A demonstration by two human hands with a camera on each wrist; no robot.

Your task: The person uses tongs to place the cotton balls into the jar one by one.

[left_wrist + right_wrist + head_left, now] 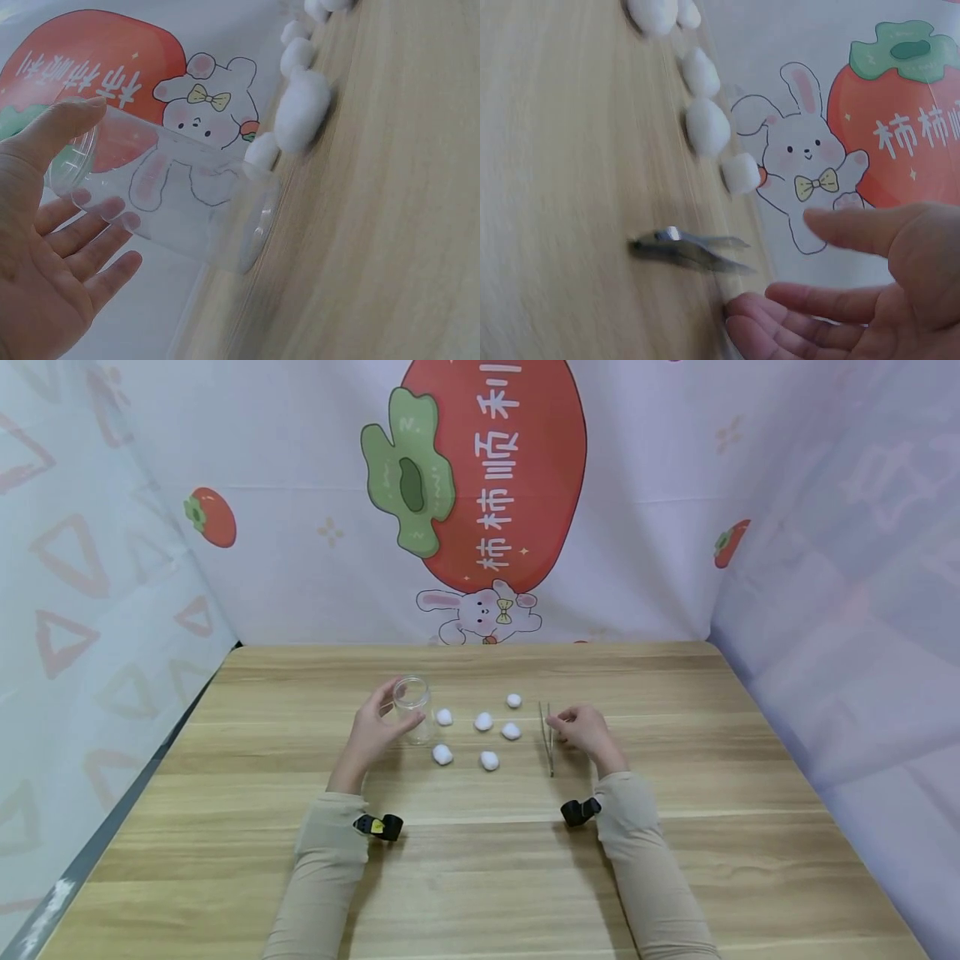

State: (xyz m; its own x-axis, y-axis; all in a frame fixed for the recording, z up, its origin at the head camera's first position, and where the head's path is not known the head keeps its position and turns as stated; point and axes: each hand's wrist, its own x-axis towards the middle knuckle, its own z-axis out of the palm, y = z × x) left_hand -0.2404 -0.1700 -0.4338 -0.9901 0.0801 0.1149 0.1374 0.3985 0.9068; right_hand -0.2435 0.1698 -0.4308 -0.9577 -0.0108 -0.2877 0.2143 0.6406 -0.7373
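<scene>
A clear jar [414, 703] stands upright on the table, its mouth uncovered and nothing visible inside. My left hand [375, 727] holds it near the rim, thumb [71, 124] on one side and fingers on the other. Several white cotton balls [483, 722] lie scattered between the jar and a pair of metal tweezers [547, 739]. The tweezers lie on the wood with their arms spread and the joined end toward me. Beside them, my right hand [583, 732] has its thumb and fingers apart; in the right wrist view [840, 292] a gap separates it from the tweezers [690, 247].
The wooden table [480, 877] reaches back to a white cloth backdrop [300, 560] printed with persimmons and a rabbit. Similar cloth hangs at both sides. Black wrist cameras [380, 827] sit on both sleeves, close above the tabletop.
</scene>
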